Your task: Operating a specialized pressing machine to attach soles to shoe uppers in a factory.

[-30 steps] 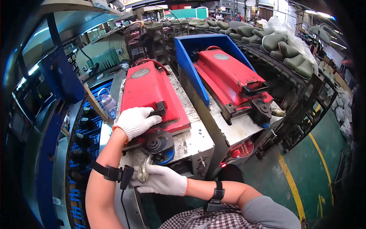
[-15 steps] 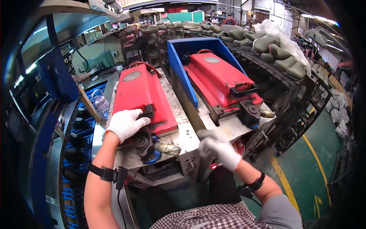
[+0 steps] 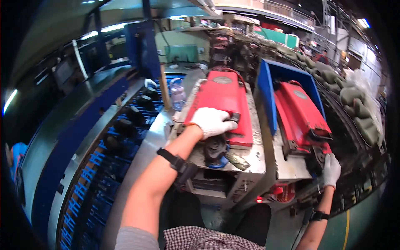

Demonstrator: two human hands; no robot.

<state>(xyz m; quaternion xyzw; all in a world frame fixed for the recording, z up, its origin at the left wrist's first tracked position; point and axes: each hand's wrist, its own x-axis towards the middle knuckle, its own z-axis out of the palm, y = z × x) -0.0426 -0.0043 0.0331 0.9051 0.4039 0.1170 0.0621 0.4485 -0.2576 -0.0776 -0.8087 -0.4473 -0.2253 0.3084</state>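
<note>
My left hand (image 3: 211,122), in a white knit glove, is closed on the black handle (image 3: 234,117) at the near end of the left red cover (image 3: 220,96). Below that hand a dark part with a round hub (image 3: 215,149) sticks out over a blue piece (image 3: 218,162), beside a mottled green tapered piece (image 3: 238,162). At the right machine, my gloved right hand (image 3: 331,170) is closed beside a dark rounded part (image 3: 318,157), under the near end of the right red cover (image 3: 301,108). What its fingers hold is hidden.
A blue guard (image 3: 268,93) surrounds the right cover. Olive-green shoe-shaped pieces (image 3: 353,96) fill a rack along the right. A blue rack (image 3: 89,173) with dark forms runs along the left. A clear bottle (image 3: 178,95) stands left of the left machine. A red light (image 3: 259,200) glows below.
The view has turned left, shifting the machines rightward. My right hand has gone from between the machines to the right machine's near end. My left hand stays at the left cover's handle.
</note>
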